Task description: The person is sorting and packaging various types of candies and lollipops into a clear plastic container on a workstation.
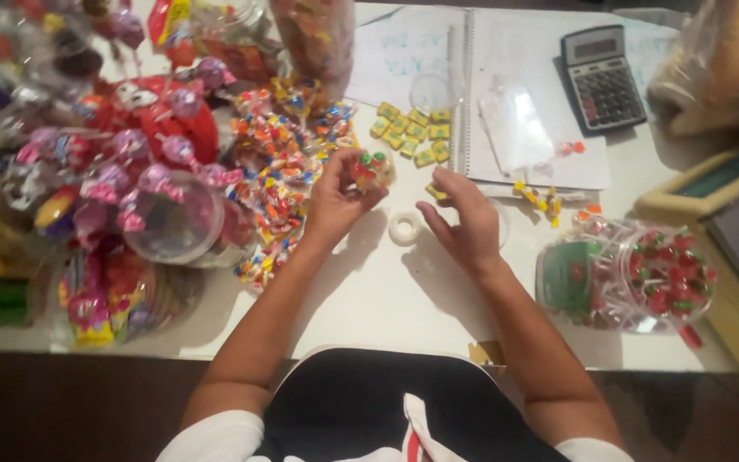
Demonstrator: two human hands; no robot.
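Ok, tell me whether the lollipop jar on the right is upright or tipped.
Tipped. The clear lollipop jar lies on its side on the white table, its round end facing the camera and the sticks lying lengthwise.

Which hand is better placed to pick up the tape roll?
Right, probably. The right hand hovers beside the tape roll and holds at most one small yellow candy, while the left hand already grips a small clear bag of candies.

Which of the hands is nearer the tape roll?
Right. The right hand sits just beside the tape roll; the left hand, holding a candy bag, is slightly farther up-left.
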